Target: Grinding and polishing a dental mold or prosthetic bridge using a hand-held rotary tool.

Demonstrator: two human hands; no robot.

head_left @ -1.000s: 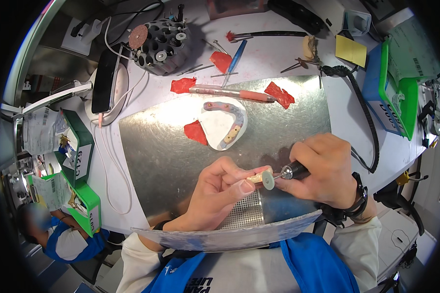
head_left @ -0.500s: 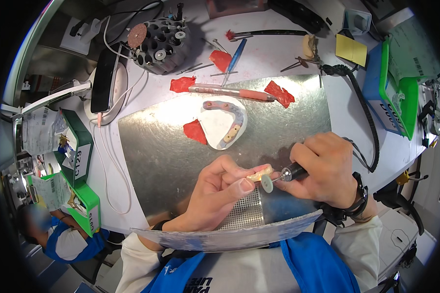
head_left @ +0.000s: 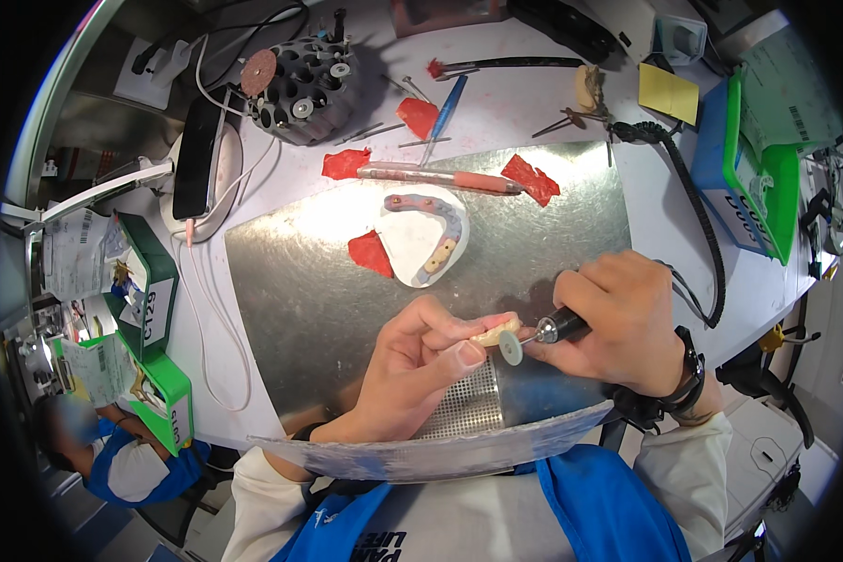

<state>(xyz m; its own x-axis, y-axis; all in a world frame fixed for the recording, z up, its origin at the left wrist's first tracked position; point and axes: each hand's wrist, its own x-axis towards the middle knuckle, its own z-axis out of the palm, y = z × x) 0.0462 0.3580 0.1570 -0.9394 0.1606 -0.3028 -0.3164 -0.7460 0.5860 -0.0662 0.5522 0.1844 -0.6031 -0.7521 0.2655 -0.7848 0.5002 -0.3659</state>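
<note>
Out beyond your grip, a white plaster dental model with a grey-and-pink arch point(head_left: 412, 245) sits on a scuffed silver metal sheet point(head_left: 295, 314), with a crinkled, torn red scrap point(head_left: 373, 253) right beside its left edge. Past that, a slim clear-and-pink pen-like stick point(head_left: 440, 177) lies crosswise, and farther off to the left of your grip stands a rounded grey bur holder full of holes point(head_left: 311, 110). A black coiled cord point(head_left: 705, 220) curves down on the far side of your right hand point(head_left: 618, 323). Between your grip and your body, a curved sheet of clear plastic point(head_left: 431, 457) crosses over the lower end of a finely perforated metal panel point(head_left: 466, 405).

And here's the work, right between your hands! Your left hand point(head_left: 417, 370) pinches a small cream tooth-shaped piece point(head_left: 495, 331) between thumb and fingers; your right fingers wrap a black-and-silver rotary handpiece point(head_left: 560, 325). On its thin steel shank, a flat grey-green disc point(head_left: 510, 348) hides part of the piece; whether they touch, you can't tell from this angle. The piece looks glossy, bumpy and slightly elongated, pointing out of your left fingertips towards the handpiece.
</note>
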